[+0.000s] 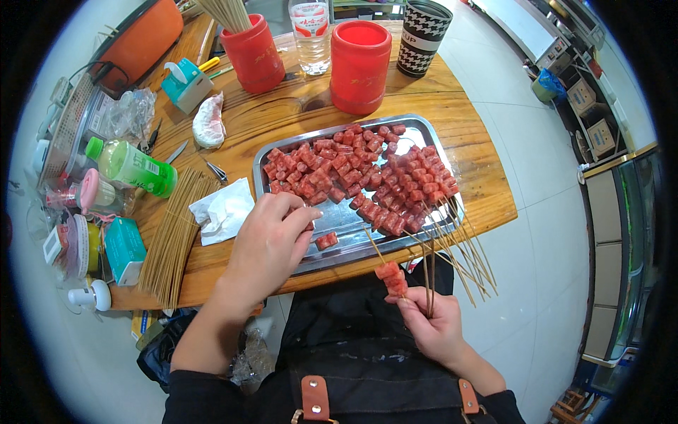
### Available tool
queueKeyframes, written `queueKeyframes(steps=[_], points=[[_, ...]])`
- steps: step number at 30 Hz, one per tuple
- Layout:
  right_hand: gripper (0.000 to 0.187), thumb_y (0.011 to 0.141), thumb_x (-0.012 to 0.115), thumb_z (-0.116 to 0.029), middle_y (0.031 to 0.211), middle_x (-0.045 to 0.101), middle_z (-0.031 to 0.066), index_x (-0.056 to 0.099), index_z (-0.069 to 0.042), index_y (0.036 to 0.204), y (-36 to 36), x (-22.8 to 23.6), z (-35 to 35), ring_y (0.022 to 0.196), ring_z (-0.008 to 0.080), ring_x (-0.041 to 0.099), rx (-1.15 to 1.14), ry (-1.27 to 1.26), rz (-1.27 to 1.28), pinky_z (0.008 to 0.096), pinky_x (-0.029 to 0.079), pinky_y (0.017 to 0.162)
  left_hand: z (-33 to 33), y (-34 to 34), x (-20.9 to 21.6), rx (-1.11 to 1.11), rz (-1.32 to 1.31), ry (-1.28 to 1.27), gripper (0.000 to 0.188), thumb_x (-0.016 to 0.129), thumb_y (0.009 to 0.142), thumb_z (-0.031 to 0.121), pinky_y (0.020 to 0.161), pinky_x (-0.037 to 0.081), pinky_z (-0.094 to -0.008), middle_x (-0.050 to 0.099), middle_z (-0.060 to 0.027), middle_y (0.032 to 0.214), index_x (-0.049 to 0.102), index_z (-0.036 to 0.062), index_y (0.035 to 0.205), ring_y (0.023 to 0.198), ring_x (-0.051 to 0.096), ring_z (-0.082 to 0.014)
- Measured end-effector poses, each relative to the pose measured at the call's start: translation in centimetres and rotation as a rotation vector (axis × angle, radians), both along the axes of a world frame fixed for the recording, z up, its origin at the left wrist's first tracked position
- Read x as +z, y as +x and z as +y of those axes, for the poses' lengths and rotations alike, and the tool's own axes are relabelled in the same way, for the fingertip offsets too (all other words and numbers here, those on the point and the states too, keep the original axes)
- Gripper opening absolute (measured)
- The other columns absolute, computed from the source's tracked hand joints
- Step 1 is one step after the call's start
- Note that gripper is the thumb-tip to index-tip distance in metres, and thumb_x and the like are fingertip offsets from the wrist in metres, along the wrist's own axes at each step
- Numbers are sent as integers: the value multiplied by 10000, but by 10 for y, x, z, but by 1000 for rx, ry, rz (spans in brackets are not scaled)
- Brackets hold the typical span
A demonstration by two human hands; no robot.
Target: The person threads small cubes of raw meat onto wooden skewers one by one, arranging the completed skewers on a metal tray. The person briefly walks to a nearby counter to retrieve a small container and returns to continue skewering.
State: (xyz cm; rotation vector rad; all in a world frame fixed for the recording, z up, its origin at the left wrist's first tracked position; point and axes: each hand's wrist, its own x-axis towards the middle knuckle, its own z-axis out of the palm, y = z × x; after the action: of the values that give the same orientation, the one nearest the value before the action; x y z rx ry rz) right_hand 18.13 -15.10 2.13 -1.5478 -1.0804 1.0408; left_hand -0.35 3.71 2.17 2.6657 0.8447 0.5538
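My right hand (432,321) is closed in front of the table's near edge. It grips a bamboo skewer with a few red meat cubes (392,278) pushed together on it, the tip pointing up toward the tray. Bare skewers (429,272) also stick up from the same hand. Over the near left corner of the metal tray (332,263), my left hand (272,237) has its fingers curled into a pinch; what sits between them is mostly hidden. One loose meat cube (326,241) lies beside its fingertips. Farther in, loose cubes (318,166) are heaped on the left, with finished meat skewers (413,187) on the right.
Left of the tray are a crumpled tissue (223,210), a bundle of bamboo skewers (173,244) and a green bottle (134,167). Along the back stand two red containers (361,71), a water bottle (311,42) and a patterned cup (421,39). Skewer handles (466,251) overhang the near right edge.
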Motion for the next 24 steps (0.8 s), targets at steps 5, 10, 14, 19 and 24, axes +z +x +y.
queueKeyframes(steps=[5, 10, 14, 19, 24], points=[[141, 910, 537, -17, 542, 475, -61, 664, 13, 964, -2, -1, 0, 478, -2, 383, 16, 1, 17, 179, 285, 443, 13, 8, -8, -74, 188, 190, 166, 645, 655, 64, 758, 453, -342, 530, -88, 871, 607, 42, 815, 889, 523, -246], [142, 919, 534, -18, 551, 474, -64, 662, 17, 971, -1, -1, -3, 488, -5, 373, 20, 0, 49, 176, 283, 451, 21, 13, -14, -159, 147, 286, 61, 584, 688, 79, 724, 453, -321, 539, -68, 833, 590, 53, 743, 841, 536, -225], [179, 894, 583, -55, 721, 629, 26, 662, 6, 1042, 3, -2, -6, 620, 38, 528, 53, -100, 55, 200, 443, 583, 25, 16, -9, -226, 170, 301, 73, 578, 678, 88, 715, 451, -332, 551, -61, 808, 590, 67, 747, 792, 539, -225], [172, 893, 587, -63, 703, 625, 38, 664, 3, 1032, 2, -3, -5, 607, 40, 529, 63, -135, 74, 203, 442, 574, 14, 22, 1, -23, -112, -339, 122, 620, 781, 38, 710, 483, -265, 583, -57, 853, 617, 36, 903, 841, 615, -165], [170, 890, 590, -68, 684, 623, 50, 665, -6, 1029, 2, 0, -4, 579, 63, 550, 80, -95, 32, 212, 445, 555, -4, 26, -7, 95, -825, -1527, 226, 603, 901, 83, 771, 519, -232, 630, -53, 958, 546, 37, 1114, 907, 637, -142]])
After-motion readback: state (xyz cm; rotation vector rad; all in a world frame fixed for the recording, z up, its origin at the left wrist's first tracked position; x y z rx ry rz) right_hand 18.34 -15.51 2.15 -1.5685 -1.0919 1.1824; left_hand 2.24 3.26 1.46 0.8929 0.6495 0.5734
